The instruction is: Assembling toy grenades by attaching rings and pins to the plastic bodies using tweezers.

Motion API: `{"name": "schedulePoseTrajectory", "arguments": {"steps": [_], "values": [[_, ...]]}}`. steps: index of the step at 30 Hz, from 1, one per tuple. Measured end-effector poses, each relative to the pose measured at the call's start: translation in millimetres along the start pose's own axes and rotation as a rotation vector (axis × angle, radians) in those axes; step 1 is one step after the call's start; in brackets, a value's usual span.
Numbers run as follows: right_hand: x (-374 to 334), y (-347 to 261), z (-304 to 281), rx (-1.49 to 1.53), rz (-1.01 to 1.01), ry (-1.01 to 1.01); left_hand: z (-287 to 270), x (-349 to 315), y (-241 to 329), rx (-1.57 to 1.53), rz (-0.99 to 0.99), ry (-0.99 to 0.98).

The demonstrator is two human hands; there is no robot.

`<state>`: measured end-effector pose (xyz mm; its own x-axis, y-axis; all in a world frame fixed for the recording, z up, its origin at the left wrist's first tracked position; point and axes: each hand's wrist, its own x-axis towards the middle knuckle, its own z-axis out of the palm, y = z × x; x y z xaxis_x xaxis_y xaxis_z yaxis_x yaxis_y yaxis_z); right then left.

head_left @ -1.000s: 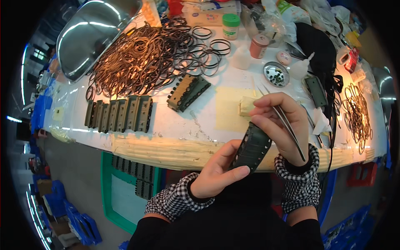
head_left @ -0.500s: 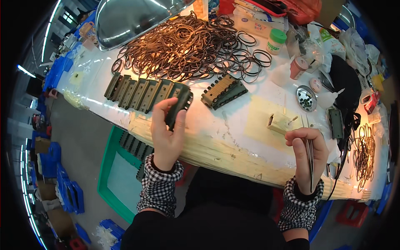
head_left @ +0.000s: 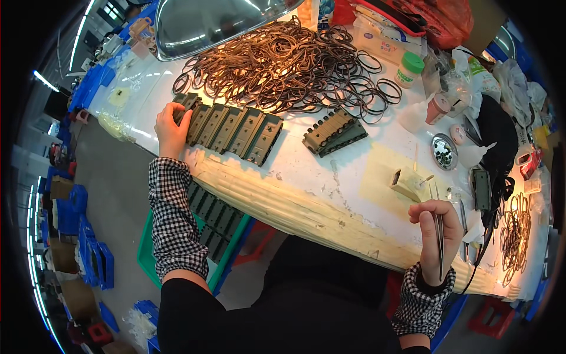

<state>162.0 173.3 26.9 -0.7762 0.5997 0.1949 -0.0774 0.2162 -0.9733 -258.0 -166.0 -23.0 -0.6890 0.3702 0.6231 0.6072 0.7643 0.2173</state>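
Note:
My left hand (head_left: 171, 133) is closed around a dark green ribbed block (head_left: 188, 101) at the left end of a row; the fingers partly cover it. Beside it several matching olive-green blocks (head_left: 234, 131) lie side by side on the table. In my right hand (head_left: 440, 236) is a pair of metal tweezers (head_left: 439, 227), tips pointing up and away from me. Just beyond those tips a small beige block-shaped fixture (head_left: 409, 183) with a thin peg sits on a yellowish patch. Two more green blocks (head_left: 335, 134), one with round knobs, lie near mid-table.
Behind the blocks spreads a heap of brown rubber bands (head_left: 277, 65) under a shiny lamp shade (head_left: 218, 26). At right are a metal dish (head_left: 443, 151) of small dark parts, a green-lidded jar (head_left: 409, 69) and a paper cup (head_left: 437, 108). A green tray (head_left: 150, 259) sits below the table edge.
My left hand, which held a green block up near the row's right end, has moved to the row's left end. My right hand keeps the tweezers in much the same place.

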Motion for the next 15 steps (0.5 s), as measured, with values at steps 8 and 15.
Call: {"name": "schedulePoseTrajectory", "arguments": {"steps": [8,15], "values": [[-2,2,-1,0.015,0.031,-0.020,-1,0,-5,0.116,-0.040,-0.036],[-2,6,-4,0.011,0.001,-0.041,-21,-1,111,-0.358,0.048,0.046]]}}
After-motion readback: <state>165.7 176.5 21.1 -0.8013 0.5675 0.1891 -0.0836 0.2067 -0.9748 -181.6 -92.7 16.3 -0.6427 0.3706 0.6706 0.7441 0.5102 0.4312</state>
